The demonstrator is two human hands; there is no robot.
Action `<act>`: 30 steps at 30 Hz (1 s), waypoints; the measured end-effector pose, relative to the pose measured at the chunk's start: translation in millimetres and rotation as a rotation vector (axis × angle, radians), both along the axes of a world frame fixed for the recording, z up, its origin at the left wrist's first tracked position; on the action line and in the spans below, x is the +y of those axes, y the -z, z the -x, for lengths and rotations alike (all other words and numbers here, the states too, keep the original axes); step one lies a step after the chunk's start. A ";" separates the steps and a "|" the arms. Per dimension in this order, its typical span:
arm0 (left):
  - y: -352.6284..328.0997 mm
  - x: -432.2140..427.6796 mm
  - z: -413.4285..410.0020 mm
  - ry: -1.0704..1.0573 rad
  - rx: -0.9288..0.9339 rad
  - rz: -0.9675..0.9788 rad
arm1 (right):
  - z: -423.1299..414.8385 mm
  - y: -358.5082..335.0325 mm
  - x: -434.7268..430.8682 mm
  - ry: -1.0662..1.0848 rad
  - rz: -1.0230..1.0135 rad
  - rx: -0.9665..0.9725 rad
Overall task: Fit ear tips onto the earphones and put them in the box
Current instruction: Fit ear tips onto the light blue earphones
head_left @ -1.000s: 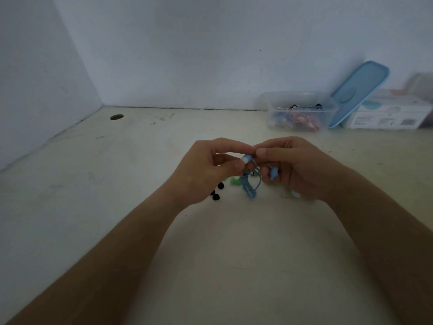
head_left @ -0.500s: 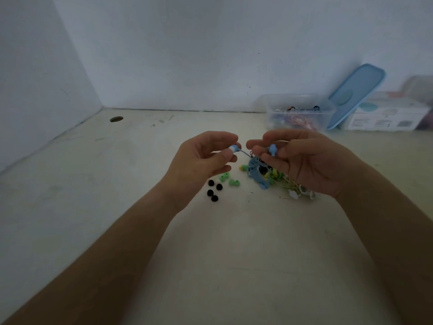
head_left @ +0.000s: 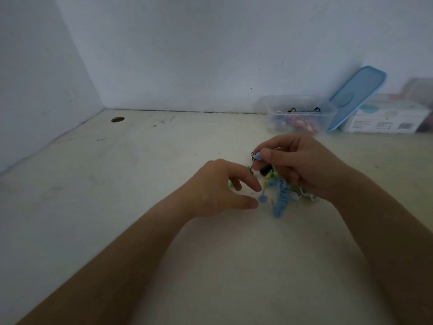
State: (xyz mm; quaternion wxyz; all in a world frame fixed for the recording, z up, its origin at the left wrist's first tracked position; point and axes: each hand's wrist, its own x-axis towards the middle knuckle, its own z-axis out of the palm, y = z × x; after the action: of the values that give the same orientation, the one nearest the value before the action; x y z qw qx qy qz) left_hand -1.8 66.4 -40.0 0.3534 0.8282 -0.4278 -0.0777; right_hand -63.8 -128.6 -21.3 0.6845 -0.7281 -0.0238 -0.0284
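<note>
Where the right hand (head_left: 302, 165) hangs just above the table (head_left: 117, 195), the blue earphones (head_left: 281, 200) hang from it: a pale blue set whose cable is wound into a tight, ribbed bundle that trails down to the tabletop. One earbud (head_left: 257, 156), small and rounded, is pinched between that hand's thumb and forefinger at its left edge, while the other fingers curl underneath. The second earbud (head_left: 262, 198) dangles on a short length of cable, low and slightly blurred, just beside the bundle. Whether either bud carries a tip is too small to tell. Behind the bundle, partly under the right hand, lies a tangled heap of other earphones (head_left: 297, 191) in yellow-green and white, with a small black piece (head_left: 266, 170) at its far side. The left hand (head_left: 220, 188) is lowered close to the table with its back turned up, fingers bent and loosely parted, thumb and forefinger apart and gripping nothing that can be seen; the thumb tip sits just beside the dangling bud. A green ear tip (head_left: 230, 184) peeks from behind its fingers. Well apart, against the back wall, stands the clear box (head_left: 274, 113) with earphones inside, its blue lid (head_left: 356, 95) propped slanting beside it against a white carton (head_left: 386, 116).
</note>
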 end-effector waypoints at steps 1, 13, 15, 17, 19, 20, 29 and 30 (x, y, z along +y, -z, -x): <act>-2.8 3.4 -3.3 -0.014 0.009 -0.006 | -1.4 2.6 2.8 0.026 0.021 0.009; -6.4 59.7 -50.3 -0.409 -0.027 -0.135 | -8.5 15.5 11.8 0.139 0.045 0.006; -6.1 56.9 -47.5 -0.374 -0.013 -0.181 | -8.6 16.4 11.8 0.129 0.040 0.013; -5.3 54.6 -45.9 -0.358 -0.002 -0.206 | -9.1 17.5 11.6 0.119 0.038 0.022; -4.4 52.9 -44.4 -0.365 0.013 -0.210 | -9.7 18.0 11.5 0.109 0.041 0.022; -3.9 51.8 -43.4 -0.370 0.020 -0.216 | -9.9 18.0 11.7 0.105 0.039 0.019; -0.3 47.7 -41.1 -0.397 0.011 -0.196 | -9.7 18.7 11.8 0.080 0.061 0.005; -2.6 49.3 -41.0 -0.404 0.018 -0.183 | -9.6 18.7 11.5 0.078 0.064 0.006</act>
State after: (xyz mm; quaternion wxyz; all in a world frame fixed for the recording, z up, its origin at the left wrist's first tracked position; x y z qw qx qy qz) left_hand 39.2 115.7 -37.4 0.2889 0.9251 -0.2412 -0.0514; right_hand -54.2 -117.1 -40.0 0.6594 -0.7500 0.0057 -0.0523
